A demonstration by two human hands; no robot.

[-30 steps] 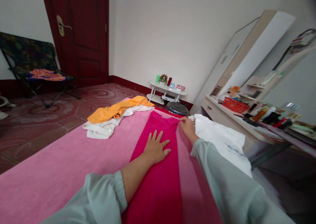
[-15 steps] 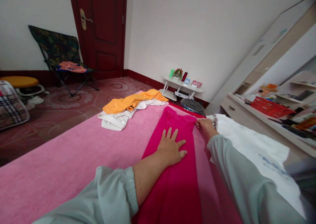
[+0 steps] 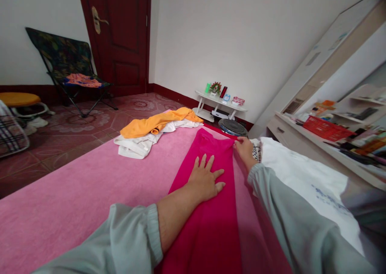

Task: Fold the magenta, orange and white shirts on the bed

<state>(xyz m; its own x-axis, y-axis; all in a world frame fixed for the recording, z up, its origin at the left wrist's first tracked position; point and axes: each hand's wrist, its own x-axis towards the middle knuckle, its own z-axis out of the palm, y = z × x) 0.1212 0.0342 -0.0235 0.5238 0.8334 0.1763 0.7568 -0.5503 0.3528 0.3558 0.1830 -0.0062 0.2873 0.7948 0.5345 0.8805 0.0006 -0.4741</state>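
A bright magenta garment (image 3: 211,225) lies in a long, narrow shape on the pink bed cover (image 3: 90,197); its exact kind I cannot tell. My left hand (image 3: 205,180) rests flat on its upper part, fingers spread. At the garment's far right corner, my right hand (image 3: 244,148) pinches the edge between thumb and fingers. The fabric at the far end looks thin and slightly rumpled. Its near end runs out of view at the bottom.
Left of the garment lie an orange garment (image 3: 157,123) and white clothing (image 3: 135,146). A white printed shirt (image 3: 301,177) is at the right, beside a dresser holding a red basket (image 3: 327,128). Beyond the bed stand a small white table (image 3: 223,101) and a folding chair (image 3: 72,60).
The view has shifted a little. My right hand has drawn slightly closer to the garment, still pinching its corner. My left hand stays flat on the cloth.
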